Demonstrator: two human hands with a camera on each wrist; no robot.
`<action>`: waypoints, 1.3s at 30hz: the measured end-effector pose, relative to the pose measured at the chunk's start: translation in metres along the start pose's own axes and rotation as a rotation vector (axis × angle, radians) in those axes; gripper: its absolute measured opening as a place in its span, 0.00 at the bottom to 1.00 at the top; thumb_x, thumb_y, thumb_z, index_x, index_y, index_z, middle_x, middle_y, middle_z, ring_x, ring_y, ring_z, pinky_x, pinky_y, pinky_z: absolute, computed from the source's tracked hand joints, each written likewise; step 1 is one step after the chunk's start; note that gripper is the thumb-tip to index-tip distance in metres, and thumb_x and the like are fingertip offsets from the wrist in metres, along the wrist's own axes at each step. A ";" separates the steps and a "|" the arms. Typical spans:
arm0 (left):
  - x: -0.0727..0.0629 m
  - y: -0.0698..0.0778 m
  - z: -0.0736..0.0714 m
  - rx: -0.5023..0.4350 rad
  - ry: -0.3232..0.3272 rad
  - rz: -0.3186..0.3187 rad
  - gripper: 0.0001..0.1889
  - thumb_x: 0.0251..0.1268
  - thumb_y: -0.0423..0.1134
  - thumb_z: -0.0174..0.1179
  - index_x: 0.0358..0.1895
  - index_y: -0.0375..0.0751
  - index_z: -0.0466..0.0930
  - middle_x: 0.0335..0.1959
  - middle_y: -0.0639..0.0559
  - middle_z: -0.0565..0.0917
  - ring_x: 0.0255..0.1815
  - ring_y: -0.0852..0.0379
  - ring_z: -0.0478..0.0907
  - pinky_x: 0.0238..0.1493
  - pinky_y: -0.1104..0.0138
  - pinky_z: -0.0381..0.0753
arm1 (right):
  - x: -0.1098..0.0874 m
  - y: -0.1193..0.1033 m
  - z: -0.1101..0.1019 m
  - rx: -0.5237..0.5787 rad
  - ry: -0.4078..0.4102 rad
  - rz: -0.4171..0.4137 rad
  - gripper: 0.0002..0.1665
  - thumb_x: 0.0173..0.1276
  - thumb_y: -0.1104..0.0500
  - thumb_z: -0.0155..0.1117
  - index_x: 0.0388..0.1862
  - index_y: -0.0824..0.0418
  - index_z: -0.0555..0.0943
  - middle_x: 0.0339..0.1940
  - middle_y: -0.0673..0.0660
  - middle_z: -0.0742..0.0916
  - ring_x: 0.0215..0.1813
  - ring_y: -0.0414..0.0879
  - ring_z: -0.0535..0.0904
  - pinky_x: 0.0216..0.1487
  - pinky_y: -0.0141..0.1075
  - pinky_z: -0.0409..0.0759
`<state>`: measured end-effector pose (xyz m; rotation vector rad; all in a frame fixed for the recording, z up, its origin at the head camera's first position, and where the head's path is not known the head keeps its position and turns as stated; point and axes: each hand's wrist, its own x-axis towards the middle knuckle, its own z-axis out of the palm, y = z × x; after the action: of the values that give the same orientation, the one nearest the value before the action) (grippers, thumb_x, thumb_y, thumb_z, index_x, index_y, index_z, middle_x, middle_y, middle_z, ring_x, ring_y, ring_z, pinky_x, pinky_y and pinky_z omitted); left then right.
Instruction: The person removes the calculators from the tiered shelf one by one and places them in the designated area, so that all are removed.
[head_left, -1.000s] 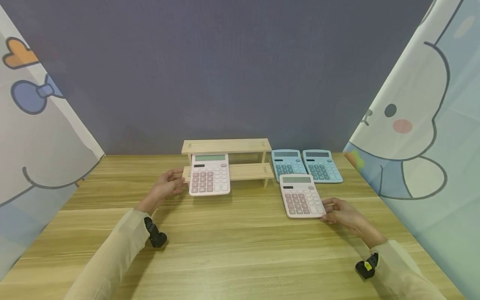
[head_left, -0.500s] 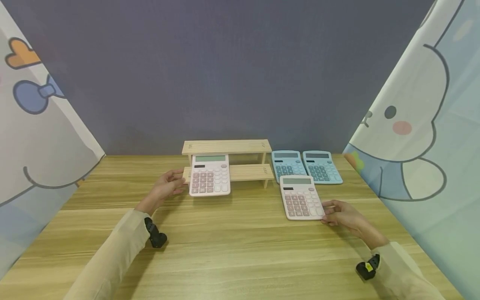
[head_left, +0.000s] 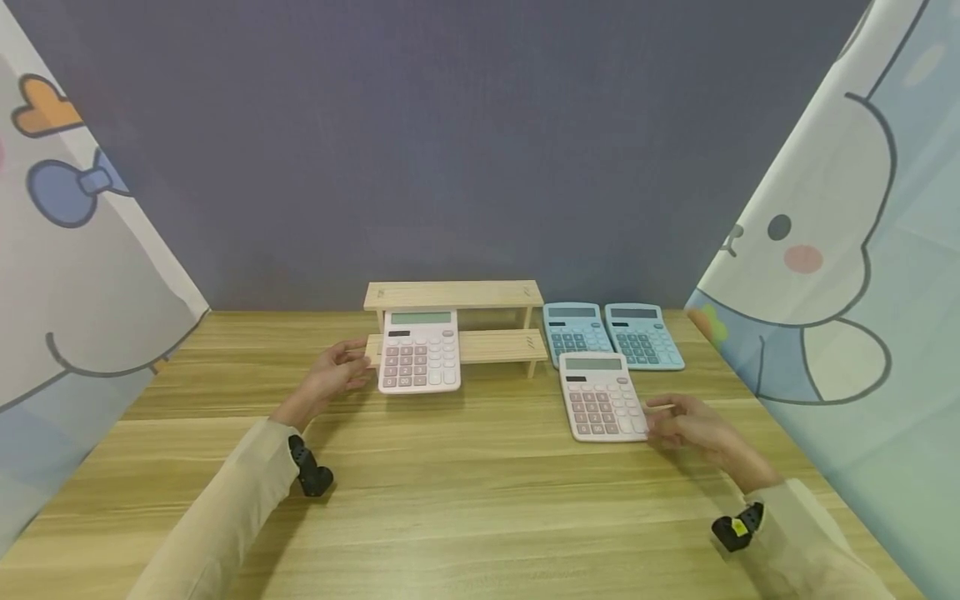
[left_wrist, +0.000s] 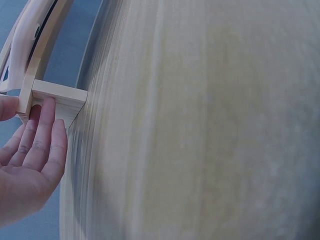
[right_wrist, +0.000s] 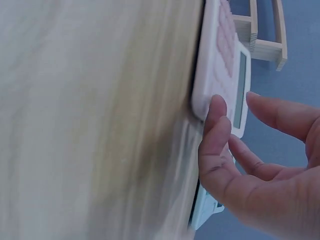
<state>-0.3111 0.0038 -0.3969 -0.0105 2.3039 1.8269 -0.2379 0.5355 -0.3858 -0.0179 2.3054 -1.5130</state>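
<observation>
From the head, a pink calculator [head_left: 420, 354] leaned on the shelf [head_left: 501, 345], its pink twin [head_left: 602, 396] on the bench [head_left: 450, 492]; left wrist, the left hand [left_wrist: 32, 165] pinched the shelf, maybe to steady it; right wrist, the right hand [right_wrist: 257, 190] had its fingers apart.

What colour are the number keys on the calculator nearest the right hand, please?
The number keys are dusty pink; the head view shows it best.

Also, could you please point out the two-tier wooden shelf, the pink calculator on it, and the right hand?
Two-tier wooden shelf [head_left: 453, 294], head view: top of its upper board.
Pink calculator [head_left: 419, 354], head view: its keypad.
Right hand [head_left: 692, 427], head view: middle of the hand.
</observation>
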 end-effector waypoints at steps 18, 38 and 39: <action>-0.001 0.000 -0.002 -0.007 -0.017 0.009 0.29 0.70 0.37 0.45 0.70 0.37 0.48 0.65 0.32 0.60 0.61 0.37 0.68 0.61 0.54 0.71 | 0.018 -0.030 0.039 0.089 -0.036 -0.134 0.29 0.66 0.67 0.52 0.60 0.81 0.57 0.44 0.63 0.78 0.42 0.42 0.81 0.45 0.33 0.80; 0.006 -0.009 -0.005 0.005 0.000 0.010 0.30 0.67 0.43 0.51 0.69 0.40 0.53 0.64 0.34 0.62 0.54 0.50 0.76 0.52 0.65 0.79 | 0.046 -0.051 0.093 0.106 -0.119 -0.182 0.29 0.65 0.67 0.54 0.61 0.78 0.59 0.49 0.71 0.76 0.45 0.48 0.80 0.48 0.41 0.80; 0.005 -0.007 -0.004 0.012 -0.005 0.018 0.31 0.68 0.44 0.51 0.69 0.39 0.52 0.64 0.33 0.61 0.55 0.48 0.76 0.53 0.63 0.78 | 0.047 -0.052 0.095 0.113 -0.118 -0.180 0.29 0.64 0.67 0.55 0.60 0.78 0.60 0.49 0.71 0.76 0.45 0.47 0.80 0.49 0.41 0.80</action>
<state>-0.3154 -0.0014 -0.4031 0.0162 2.3188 1.8193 -0.2614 0.4197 -0.3871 -0.2845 2.1711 -1.6801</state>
